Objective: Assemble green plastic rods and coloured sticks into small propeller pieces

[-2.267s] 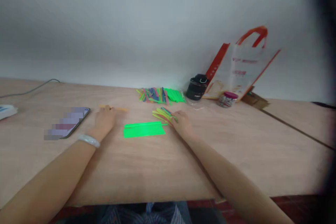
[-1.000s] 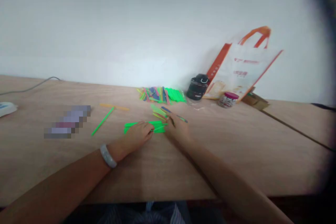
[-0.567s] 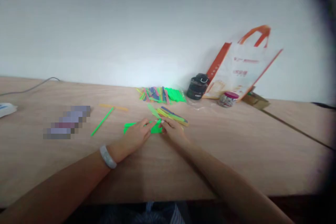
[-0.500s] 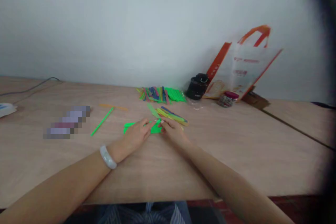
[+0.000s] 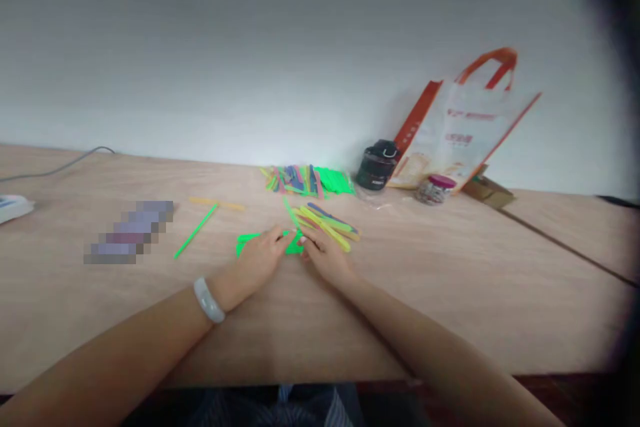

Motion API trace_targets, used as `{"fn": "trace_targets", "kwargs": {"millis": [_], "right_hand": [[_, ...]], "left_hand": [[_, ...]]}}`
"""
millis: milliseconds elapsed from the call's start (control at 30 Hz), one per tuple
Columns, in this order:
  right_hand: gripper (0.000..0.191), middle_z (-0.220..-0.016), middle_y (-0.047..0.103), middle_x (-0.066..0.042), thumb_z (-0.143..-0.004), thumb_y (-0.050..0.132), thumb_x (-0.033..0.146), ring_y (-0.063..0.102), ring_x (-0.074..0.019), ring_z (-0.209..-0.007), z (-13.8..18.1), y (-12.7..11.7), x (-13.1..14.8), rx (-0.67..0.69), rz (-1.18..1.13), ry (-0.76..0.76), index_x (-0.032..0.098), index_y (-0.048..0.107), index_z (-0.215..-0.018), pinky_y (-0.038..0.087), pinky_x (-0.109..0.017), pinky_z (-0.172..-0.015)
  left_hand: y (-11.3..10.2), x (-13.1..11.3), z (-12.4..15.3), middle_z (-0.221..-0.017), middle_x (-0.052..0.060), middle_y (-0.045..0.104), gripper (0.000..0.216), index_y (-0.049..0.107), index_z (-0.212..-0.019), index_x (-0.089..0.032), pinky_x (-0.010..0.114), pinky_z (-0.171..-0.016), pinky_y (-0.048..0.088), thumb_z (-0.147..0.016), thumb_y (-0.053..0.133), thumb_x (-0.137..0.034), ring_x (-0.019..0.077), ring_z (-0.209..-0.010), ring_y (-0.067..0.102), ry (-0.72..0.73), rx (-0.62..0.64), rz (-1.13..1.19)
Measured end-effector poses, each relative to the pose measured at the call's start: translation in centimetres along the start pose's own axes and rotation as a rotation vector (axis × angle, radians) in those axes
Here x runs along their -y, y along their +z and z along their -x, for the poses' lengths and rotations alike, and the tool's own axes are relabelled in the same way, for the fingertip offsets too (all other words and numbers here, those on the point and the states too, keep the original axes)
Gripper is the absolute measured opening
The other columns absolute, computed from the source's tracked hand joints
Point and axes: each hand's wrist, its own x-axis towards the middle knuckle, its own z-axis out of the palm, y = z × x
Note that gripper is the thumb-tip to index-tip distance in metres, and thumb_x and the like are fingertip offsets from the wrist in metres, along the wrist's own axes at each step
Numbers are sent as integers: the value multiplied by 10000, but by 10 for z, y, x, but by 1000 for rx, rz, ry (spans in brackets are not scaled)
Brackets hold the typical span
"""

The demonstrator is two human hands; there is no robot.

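Note:
My left hand [image 5: 260,257], a pale bangle [image 5: 208,301] on its wrist, lies with its fingertips on a flat stack of bright green sticks [image 5: 250,242]. My right hand [image 5: 326,257] meets the same stack from the other side, and the two hands nearly touch. Its fingers are just below a loose fan of yellow, green and blue craft sticks [image 5: 325,225]. The hands hide the stack's middle. A single green stick [image 5: 195,231] lies left of my left hand, and an orange stick [image 5: 217,204] lies beyond it.
A mixed heap of coloured sticks [image 5: 305,180] lies at the wall. To its right are a black cylinder [image 5: 377,165], a jar with a pink lid [image 5: 434,190] and an orange-handled bag [image 5: 465,127]. A pixelated phone [image 5: 129,232] and a white device [image 5: 15,208] are at left.
My right hand has slid left and down, closer to the green stack. The yellow and green sticks in the loose fan now lie spread out and more visible beyond it.

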Motion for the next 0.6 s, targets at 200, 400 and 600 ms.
{"fn": "trace_targets", "kwargs": {"millis": [200, 400, 600], "right_hand": [[349, -878, 708, -24, -867, 411, 204, 641, -194, -827, 1, 0, 2, 23, -57, 0, 249, 670, -1097, 527, -341, -765], [356, -1118, 667, -56, -871, 451, 257, 590, -202, -1067, -1, 0, -2, -43, 12, -50, 234, 627, -1179, 471, -360, -928], [395, -1064, 663, -82, -890, 444, 316, 610, -194, -882, 0, -6, -8, -109, 82, 41, 218, 572, -1251, 503, -327, -764]], "left_hand": [[3, 1, 1, -1001, 72, 563, 359, 495, -1261, -190, 265, -711, 490, -935, 353, -146, 171, -842, 581, -5, 6, -10], [-1, 1, -1, -1051, 77, 563, 378, 467, -1282, -184, 280, -783, 488, -923, 364, -126, 175, -905, 571, 5, -11, 5], [-23, 55, -2, -1072, 117, 574, 401, 470, -1272, -116, 303, -841, 464, -897, 329, -88, 204, -957, 559, -287, 4, -206]]}}
